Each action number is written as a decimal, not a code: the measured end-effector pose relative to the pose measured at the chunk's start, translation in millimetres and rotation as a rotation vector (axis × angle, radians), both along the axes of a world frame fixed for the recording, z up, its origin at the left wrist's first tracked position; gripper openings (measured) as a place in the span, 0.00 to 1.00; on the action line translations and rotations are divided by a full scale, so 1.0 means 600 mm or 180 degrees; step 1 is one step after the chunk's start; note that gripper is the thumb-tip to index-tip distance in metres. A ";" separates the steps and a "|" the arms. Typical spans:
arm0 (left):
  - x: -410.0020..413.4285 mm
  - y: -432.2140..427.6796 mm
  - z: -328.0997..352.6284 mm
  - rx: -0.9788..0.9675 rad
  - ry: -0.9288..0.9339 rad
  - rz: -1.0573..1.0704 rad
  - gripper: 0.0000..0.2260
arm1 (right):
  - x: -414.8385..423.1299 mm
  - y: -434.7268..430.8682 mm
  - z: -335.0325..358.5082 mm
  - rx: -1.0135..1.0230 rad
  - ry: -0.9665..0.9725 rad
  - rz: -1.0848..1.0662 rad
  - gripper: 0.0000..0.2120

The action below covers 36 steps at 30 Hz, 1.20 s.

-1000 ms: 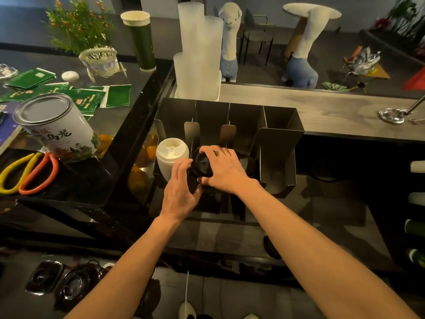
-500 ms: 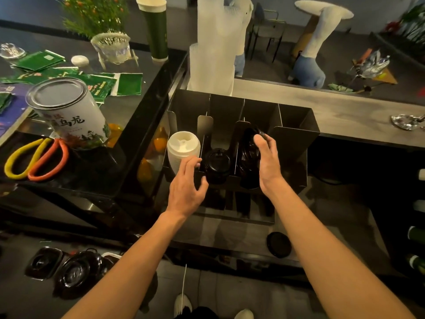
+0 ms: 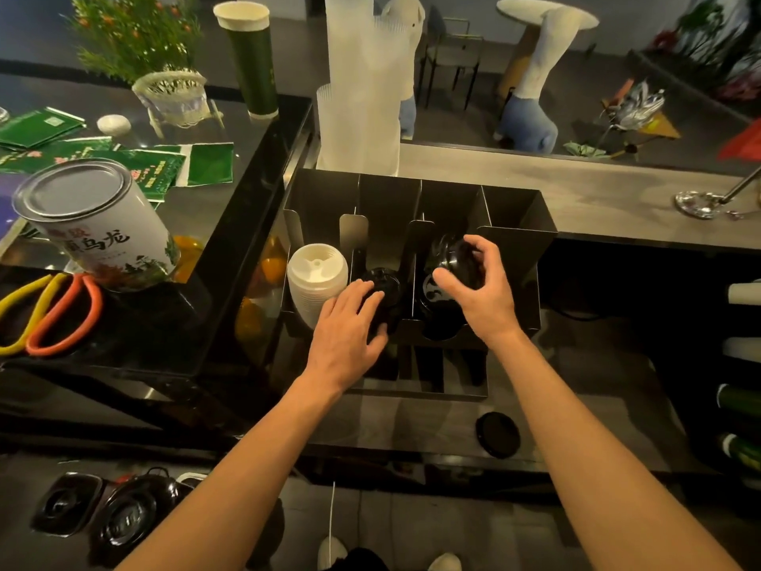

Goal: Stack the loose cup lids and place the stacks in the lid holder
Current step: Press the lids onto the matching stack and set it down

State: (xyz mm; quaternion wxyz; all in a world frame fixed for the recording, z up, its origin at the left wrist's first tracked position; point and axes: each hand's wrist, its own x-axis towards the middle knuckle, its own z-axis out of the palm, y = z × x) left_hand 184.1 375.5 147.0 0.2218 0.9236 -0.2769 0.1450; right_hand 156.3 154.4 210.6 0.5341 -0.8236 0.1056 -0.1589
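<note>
The black metal lid holder [image 3: 452, 198] stands on the counter with several slots. A white lid stack [image 3: 316, 277] fills its leftmost slot. A black lid stack [image 3: 387, 281] sits in the second slot, and my left hand [image 3: 345, 335] rests on its front with fairly straight fingers. My right hand [image 3: 482, 291] grips another black lid stack [image 3: 447, 257] inside the third slot, thumb in front and fingers curled over its top. The rightmost slot looks empty. One loose black lid [image 3: 497, 433] lies flat on the counter in front of the holder, under my right forearm.
A tea tin [image 3: 94, 236] and yellow-orange scissors [image 3: 53, 311] sit on the raised black counter at left. Tall white cup stacks [image 3: 362, 96] stand behind the holder. Dark lids or trays [image 3: 123, 513] lie low at left. Bottles [image 3: 741, 405] line the right edge.
My right hand left the second slot and moved right, bringing a black lid stack into the third slot. My left hand slid forward onto the black stack in the second slot.
</note>
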 end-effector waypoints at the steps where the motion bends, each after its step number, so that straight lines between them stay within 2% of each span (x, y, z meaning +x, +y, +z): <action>1: 0.001 -0.003 0.001 0.0001 0.0026 0.0037 0.24 | -0.003 -0.012 0.000 -0.0493 0.0075 0.0065 0.33; 3: -0.001 -0.011 0.004 -0.0087 0.0056 0.0096 0.24 | -0.006 -0.030 -0.001 -0.1409 0.0270 0.0208 0.35; 6: -0.005 -0.021 0.003 -0.0236 0.0106 0.0195 0.22 | -0.001 -0.038 -0.007 -0.2178 0.0437 0.0378 0.38; 14: -0.011 -0.033 0.014 -0.0424 0.0134 0.0290 0.21 | 0.018 -0.027 -0.014 -0.3154 0.1075 0.0533 0.41; 21: -0.018 -0.047 0.029 -0.0549 0.0136 0.0243 0.20 | 0.004 -0.020 -0.022 -0.3296 0.0873 0.0250 0.37; 24: -0.022 -0.061 0.032 -0.0599 0.0155 0.0211 0.20 | 0.004 -0.014 -0.020 -0.3162 0.0879 0.0102 0.39; 27: -0.027 -0.081 0.039 -0.0622 0.0155 0.0085 0.21 | 0.011 -0.009 -0.007 -0.3401 0.0996 0.0043 0.39; 29: -0.027 -0.094 0.045 -0.0515 0.0142 -0.0045 0.21 | 0.013 -0.002 -0.004 -0.3515 0.1110 0.0065 0.38; 33: -0.019 -0.116 0.047 -0.0108 0.0380 -0.0162 0.23 | 0.021 0.006 0.006 -0.3398 0.1221 0.0102 0.36; 36: -0.017 -0.121 0.043 -0.0038 0.0399 -0.0127 0.23 | 0.020 0.002 0.010 -0.3257 0.1238 0.0147 0.36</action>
